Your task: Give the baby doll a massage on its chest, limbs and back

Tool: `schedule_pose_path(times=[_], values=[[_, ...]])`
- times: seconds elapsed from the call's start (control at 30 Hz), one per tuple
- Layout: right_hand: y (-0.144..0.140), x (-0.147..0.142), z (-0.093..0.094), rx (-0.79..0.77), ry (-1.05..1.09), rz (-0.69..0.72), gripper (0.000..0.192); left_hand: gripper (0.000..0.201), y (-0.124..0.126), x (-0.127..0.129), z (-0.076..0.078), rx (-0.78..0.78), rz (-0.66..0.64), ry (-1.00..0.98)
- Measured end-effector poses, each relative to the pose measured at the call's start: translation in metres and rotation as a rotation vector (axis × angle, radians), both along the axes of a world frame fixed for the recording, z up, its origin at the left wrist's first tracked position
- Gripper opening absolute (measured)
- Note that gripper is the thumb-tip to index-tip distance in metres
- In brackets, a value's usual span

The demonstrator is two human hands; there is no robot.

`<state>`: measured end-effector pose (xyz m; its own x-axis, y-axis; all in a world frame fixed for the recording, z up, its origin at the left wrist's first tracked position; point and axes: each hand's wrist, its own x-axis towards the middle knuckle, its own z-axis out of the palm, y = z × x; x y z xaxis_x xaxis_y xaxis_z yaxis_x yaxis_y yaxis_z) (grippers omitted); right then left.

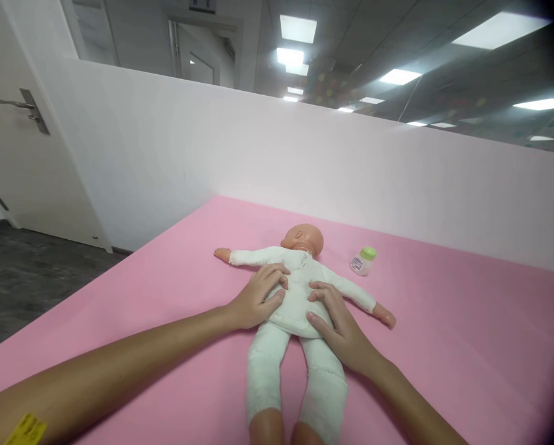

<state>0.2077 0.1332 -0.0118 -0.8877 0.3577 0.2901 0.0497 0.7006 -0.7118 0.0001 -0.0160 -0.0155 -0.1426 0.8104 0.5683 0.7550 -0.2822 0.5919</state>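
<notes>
A baby doll (295, 309) with a white cloth body lies stretched out, its bald head (308, 238) turned to the left and its arms spread wide. My left hand (258, 296) rests on the left side of the doll's torso, fingers apart and slightly bent. On the right side of the torso lies my right hand (337, 321), also open, with its fingers a little curved and the thumb apart. Both hands touch the cloth without wrapping round it. The lower ends of the doll's legs run out of view at the bottom.
Under the doll is a pink table surface (166, 284), bounded at the back by a white low wall (305, 154). A small clear jar with a green lid (363, 261) stands right of the doll's head. At far left are a door (31, 142) and dark floor (31, 278).
</notes>
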Motion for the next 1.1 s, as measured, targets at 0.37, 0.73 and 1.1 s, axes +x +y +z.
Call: schedule_pose_path(times=[0.37,0.73,1.1], values=[[0.0003,0.0003,-0.0012,-0.023,-0.006,0.009,0.021,0.011,0.0002,-0.0007,-0.0022,0.008,-0.009,-0.012],[0.0002,-0.0002,-0.0002,-0.009,-0.003,0.004,0.021,0.01,-0.0001,-0.0004,-0.0012,0.007,-0.015,-0.014],[0.0006,0.0003,-0.0006,-0.02,-0.007,0.011,0.02,0.01,0.0006,-0.0013,-0.0027,0.009,-0.023,-0.022]])
